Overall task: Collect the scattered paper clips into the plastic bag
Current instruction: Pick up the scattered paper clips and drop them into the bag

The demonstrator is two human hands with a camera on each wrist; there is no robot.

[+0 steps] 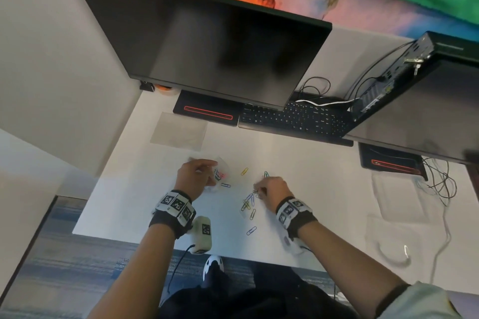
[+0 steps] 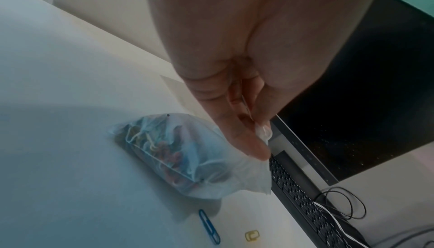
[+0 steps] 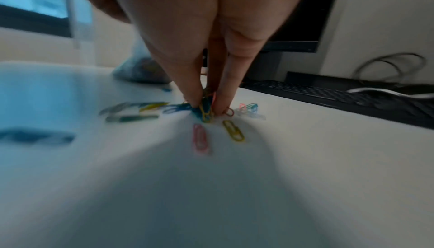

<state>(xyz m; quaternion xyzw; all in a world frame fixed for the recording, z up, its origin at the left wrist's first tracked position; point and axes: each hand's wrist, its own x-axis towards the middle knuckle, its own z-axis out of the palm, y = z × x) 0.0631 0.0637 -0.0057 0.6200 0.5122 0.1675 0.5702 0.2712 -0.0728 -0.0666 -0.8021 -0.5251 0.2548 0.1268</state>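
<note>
We see the plastic bag (image 2: 187,159) as clear, crumpled film, already holding a mixed clump of coloured paper clips, red and blue most visible; it sits on the white worktop (image 1: 155,202) left of the loose clips. Left hand (image 1: 195,176) pinches the bag's top edge between thumb and fingers (image 2: 244,140), the rest of the bag sagging onto the worktop below them. One blue clip (image 2: 209,227) and one yellow clip (image 2: 251,235) lie just beside the bag, apart from the left hand. Right hand (image 1: 272,190) has its fingers (image 3: 187,85) pointing straight down, tips closed on a small bunch of clips (image 3: 204,110), blue and yellow, touching the worktop. A pink clip (image 3: 200,139) and another yellow clip (image 3: 233,130) lie flat just in front of those fingertips, not touched; a red one (image 3: 229,112) sits right at the fingertip, and we cannot tell whether they touch. More clips (image 3: 133,111) in blue, yellow and green trail off to the hand's left, blurred. In the head view the scatter (image 1: 250,204) lies between the two wrists, nearer the right hand, well apart from the keyboard (image 1: 293,119) and monitor (image 1: 207,41) behind.
</note>
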